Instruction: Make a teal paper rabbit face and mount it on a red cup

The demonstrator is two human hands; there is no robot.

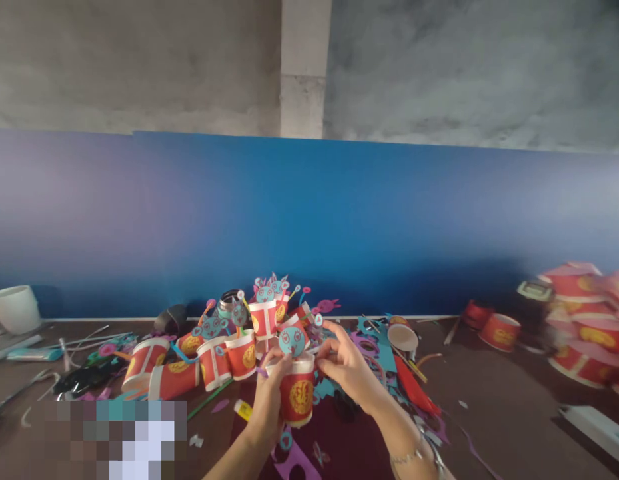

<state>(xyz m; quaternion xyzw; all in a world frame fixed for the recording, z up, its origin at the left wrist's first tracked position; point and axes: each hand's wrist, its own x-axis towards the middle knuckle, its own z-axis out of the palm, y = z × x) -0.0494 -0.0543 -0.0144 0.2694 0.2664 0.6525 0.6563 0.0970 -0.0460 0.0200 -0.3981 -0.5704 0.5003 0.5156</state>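
Observation:
My left hand [270, 400] is wrapped round a red paper cup [298, 393] with a yellow round emblem and a white rim. The cup is upright. A blue paper cut-out face [292, 341] with pink heart eyes stands at its rim. My right hand [346, 367] is at the cup's right side, thumb and bent fingers close together by the rim; what lies between them is too small to make out. Its forefinger reaches to a small round heart tag [318, 321]. Behind stand finished-looking cups [214, 363] with similar faces and strip arms.
Paper scraps, purple cut-outs [296, 460] and a yellow glue stick or marker [243, 409] lie around. Stacked red cups [586, 327] stand at right, near a white box [596, 430]. A white cup [14, 309] is far left. A blue partition [309, 220] backs the table.

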